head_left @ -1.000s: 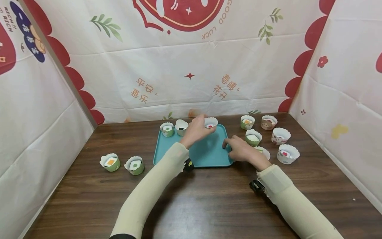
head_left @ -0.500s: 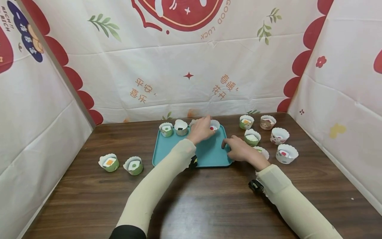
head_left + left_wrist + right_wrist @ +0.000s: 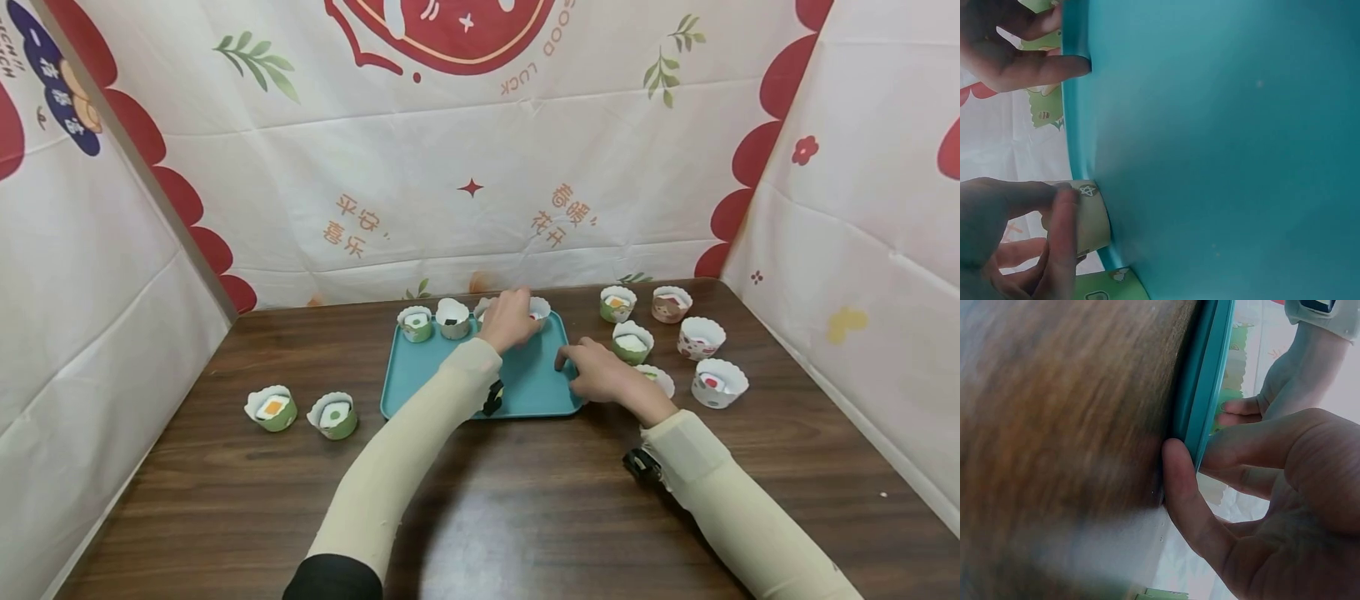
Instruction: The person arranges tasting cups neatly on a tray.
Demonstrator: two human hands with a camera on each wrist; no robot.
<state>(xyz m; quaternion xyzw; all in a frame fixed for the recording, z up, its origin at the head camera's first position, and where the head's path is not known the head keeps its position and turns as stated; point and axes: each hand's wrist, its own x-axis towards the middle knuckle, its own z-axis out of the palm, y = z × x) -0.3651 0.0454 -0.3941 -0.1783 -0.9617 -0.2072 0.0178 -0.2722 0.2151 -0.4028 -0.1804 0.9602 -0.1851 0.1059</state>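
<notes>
At the back right of the teal tray [image 3: 442, 375], my left hand [image 3: 510, 321] pinches a paper baking cup [image 3: 538, 310] that has a white piece with a red spot inside. The left wrist view shows thumb and finger on the pale wall of the paper cup [image 3: 1094, 219], which stands at the tray's rim. Partly hidden behind this hand is another pale cup [image 3: 482, 307]. My right hand [image 3: 600, 371] grips the tray's right edge, its thumb outside and fingers over the rim [image 3: 1200, 406]. A green cup [image 3: 415, 325] and a pale cup [image 3: 453, 320] line the back left.
Right of the tray are several filled paper cups, among them a green cup [image 3: 632, 343] and a white cup [image 3: 718, 383]. Two more green cups, one [image 3: 272, 408] and another [image 3: 334, 415], stand at the left. Printed cloth [image 3: 420, 150] hangs behind the wooden table [image 3: 525, 517].
My left hand has shifted a little to the right and slowed at the tray's back edge, still with the paper cup. The right hand has stayed on the tray's edge.
</notes>
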